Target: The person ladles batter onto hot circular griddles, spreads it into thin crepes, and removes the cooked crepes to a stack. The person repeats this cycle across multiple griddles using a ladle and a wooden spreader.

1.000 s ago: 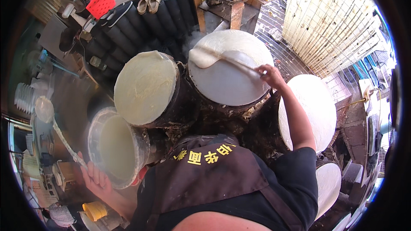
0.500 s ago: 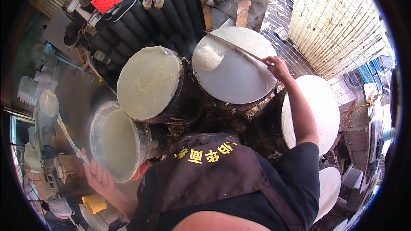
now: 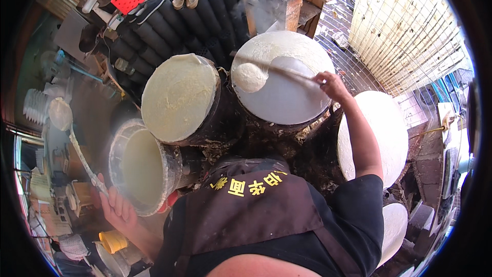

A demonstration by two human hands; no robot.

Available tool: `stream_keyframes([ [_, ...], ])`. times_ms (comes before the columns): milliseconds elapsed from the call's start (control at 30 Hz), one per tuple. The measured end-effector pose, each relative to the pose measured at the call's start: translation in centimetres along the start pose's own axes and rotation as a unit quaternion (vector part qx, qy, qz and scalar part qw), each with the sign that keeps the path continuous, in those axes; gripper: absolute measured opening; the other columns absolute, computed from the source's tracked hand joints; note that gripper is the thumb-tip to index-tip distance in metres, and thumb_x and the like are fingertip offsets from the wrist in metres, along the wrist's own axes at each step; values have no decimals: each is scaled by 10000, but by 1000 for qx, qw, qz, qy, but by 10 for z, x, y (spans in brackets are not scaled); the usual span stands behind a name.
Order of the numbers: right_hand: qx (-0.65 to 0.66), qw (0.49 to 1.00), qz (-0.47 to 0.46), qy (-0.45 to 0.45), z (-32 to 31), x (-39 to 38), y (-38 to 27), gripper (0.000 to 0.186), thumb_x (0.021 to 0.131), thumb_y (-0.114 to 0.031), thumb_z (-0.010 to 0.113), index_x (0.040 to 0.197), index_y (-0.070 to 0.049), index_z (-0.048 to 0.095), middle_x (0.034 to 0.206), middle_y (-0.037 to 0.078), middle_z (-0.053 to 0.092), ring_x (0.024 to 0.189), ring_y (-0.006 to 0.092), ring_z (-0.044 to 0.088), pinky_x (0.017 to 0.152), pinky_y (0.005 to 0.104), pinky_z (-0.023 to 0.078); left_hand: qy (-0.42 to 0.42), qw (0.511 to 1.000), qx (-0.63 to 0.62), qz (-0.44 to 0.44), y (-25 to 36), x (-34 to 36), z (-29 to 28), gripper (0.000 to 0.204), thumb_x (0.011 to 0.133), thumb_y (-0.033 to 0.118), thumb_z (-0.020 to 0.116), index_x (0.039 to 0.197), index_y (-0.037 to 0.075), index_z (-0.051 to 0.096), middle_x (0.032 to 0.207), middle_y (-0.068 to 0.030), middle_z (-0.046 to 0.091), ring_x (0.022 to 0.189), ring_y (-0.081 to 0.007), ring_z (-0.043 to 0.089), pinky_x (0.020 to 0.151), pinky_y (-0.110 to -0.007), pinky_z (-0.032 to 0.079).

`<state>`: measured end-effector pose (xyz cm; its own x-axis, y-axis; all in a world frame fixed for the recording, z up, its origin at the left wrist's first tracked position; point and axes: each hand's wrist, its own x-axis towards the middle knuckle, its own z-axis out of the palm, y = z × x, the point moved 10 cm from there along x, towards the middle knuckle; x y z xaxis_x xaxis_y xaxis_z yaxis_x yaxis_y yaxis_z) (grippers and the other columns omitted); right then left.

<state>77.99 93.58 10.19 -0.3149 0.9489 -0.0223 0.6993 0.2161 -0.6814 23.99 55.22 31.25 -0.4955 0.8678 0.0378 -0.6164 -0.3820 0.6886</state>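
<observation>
Spreading seemed underway: our right grip (image 3: 333,86) held a thin brown stick (image 3: 288,72), our left grip (image 3: 119,209) a white-crusted ladle (image 3: 60,114); round pale batter lump (image 3: 249,78) likely needed sweeping onward.

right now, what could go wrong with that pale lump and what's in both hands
The pale lump sits close to the left edge of the round plate, so it might slip over the side. The right hand holds the stick beside the plate's rim; fingers could brush the surface, perhaps hot. The left hand holds the coated ladle out past the bucket, so drips may miss it.
</observation>
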Motion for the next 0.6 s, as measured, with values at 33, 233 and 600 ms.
stream_keyframes([
  [33, -25, 999, -10, -41, 5, -7, -3, 237, 852, 16, 611, 1024, -115, 709, 1041, 100, 674, 963, 231, 631, 889, 350, 524, -14, 1000, 0, 1, 2, -1, 2, 494, 1057, 210, 307, 1498, 56, 147, 746, -27, 354, 445, -75, 301, 331, -211, 308],
  [233, -40, 999, -10, -11, -36, -36, 36, 287, 746, 65, 629, 978, -89, 699, 863, 58, 666, 848, 216, 634, 733, 358, 526, -17, 1000, -3, -2, -3, -10, 2, 499, 1057, 207, 303, 1501, 53, 137, 748, -35, 354, 453, -82, 323, 335, -219, 321],
  [600, -58, 996, -32, -55, -38, -49, 26, 183, 839, -12, 639, 972, -114, 713, 980, 73, 672, 901, 196, 633, 818, 338, 539, -52, 998, -18, -21, -8, -23, 12, 494, 1062, 224, 296, 1497, 43, 147, 758, -49, 365, 465, -93, 335, 346, -225, 320],
])
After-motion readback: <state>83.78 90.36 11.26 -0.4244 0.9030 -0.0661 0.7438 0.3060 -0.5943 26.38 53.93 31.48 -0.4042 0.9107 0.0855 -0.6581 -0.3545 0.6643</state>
